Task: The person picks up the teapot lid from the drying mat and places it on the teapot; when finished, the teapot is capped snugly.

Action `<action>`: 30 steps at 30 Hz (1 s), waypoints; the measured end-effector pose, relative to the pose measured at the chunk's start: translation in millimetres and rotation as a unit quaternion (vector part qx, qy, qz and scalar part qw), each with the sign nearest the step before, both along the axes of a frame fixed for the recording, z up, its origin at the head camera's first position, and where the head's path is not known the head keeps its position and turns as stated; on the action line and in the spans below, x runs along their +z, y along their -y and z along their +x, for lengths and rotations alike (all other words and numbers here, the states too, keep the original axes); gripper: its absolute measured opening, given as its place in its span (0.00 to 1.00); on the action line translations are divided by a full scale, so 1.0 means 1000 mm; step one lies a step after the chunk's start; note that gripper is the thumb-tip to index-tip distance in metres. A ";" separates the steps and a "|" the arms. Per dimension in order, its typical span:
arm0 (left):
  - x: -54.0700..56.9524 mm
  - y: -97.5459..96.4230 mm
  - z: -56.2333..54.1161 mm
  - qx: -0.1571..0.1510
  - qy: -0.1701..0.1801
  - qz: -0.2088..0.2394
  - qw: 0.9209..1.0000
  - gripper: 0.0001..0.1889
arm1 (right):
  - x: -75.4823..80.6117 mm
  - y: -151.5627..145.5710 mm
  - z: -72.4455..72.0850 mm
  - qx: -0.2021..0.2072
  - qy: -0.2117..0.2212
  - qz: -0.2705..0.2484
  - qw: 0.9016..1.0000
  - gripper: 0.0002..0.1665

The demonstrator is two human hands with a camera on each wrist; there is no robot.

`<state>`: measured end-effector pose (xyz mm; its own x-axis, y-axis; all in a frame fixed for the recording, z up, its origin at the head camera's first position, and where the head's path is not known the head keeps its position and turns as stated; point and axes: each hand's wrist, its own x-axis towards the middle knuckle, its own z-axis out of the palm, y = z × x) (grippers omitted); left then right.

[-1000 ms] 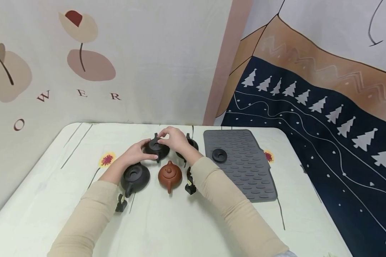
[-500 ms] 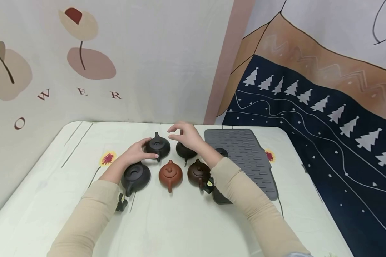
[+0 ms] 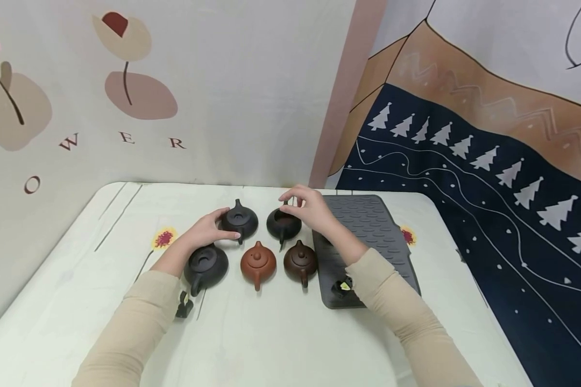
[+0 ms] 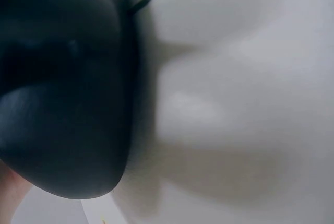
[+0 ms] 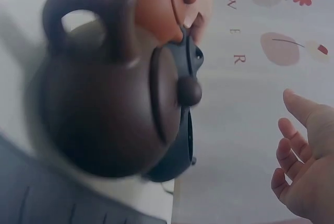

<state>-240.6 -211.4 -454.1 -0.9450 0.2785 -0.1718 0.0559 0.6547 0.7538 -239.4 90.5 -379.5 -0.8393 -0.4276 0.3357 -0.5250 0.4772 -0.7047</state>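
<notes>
My left hand (image 3: 208, 227) holds a black teapot (image 3: 242, 221) at the back, thumb in front and fingers round its far side; a lid with a sunken centre sits on it. To its right stands a lidless black teapot (image 3: 283, 228). Above that teapot's right side hovers my right hand (image 3: 309, 208), fingers loosely bent and nothing between them; in the right wrist view this hand (image 5: 308, 164) is also bare. Nearer me are a larger black teapot (image 3: 206, 269), a reddish-brown teapot (image 3: 258, 266) and a dark brown teapot (image 3: 300, 263), all lidded.
A grey ridged mat (image 3: 368, 215) lies on the right of the table, partly under my right forearm. The black lid on it is mostly hidden by that arm. A pale cloth (image 3: 252, 333) covers the table, and printed hangings (image 3: 242, 97) stand behind.
My right hand has left the lid of the back left teapot and moved right, over the lidless one. The dark brown teapot has come into view. My left hand has stayed.
</notes>
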 end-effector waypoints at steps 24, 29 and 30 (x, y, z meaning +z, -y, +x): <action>0.002 -0.001 0.002 -0.001 0.004 0.002 1.000 0.54 | -0.031 -0.083 0.021 -0.055 0.002 0.026 0.998 0.11; 0.004 -0.001 0.004 -0.002 0.003 0.003 1.000 0.54 | -0.041 -0.097 0.023 -0.063 0.022 0.043 0.997 0.12; 0.004 -0.001 0.003 -0.003 0.003 0.002 1.000 0.54 | -0.042 -0.100 0.022 -0.064 0.026 0.045 0.997 0.12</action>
<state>-237.2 -210.2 -450.3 -0.9424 0.2844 -0.1759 0.0550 0.6509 0.7572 -216.9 190.7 -421.8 -0.9038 -0.3430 0.2558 -0.4205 0.6008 -0.6799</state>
